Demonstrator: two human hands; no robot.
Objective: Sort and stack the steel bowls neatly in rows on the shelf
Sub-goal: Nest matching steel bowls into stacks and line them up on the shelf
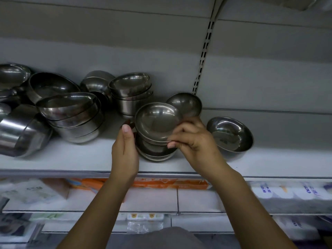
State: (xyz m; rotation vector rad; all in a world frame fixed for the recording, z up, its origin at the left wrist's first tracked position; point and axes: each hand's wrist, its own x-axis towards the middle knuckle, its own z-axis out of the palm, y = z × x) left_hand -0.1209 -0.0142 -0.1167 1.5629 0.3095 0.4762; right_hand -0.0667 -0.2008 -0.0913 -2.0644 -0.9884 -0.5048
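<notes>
The shallow, polished top bowl [158, 121] is pinched at its near rim by fingers of the right hand [194, 141] and tilted over a small stack [154, 150] on the shelf [71, 159]. The left hand [124, 151] is laid against the stack's left side; its fingers are mostly hidden, so their grip cannot be told. Jumbled steel bowls [71, 112] left of the stack are cut off.

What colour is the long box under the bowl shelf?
Orange box, lettering blurred; head view shows it best.

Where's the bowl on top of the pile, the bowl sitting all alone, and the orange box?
Top bowl [158, 121]: head view, its shiny inside.
Lone bowl [230, 134]: head view, its inside bottom.
Orange box [170, 184]: head view, its front side.
</notes>
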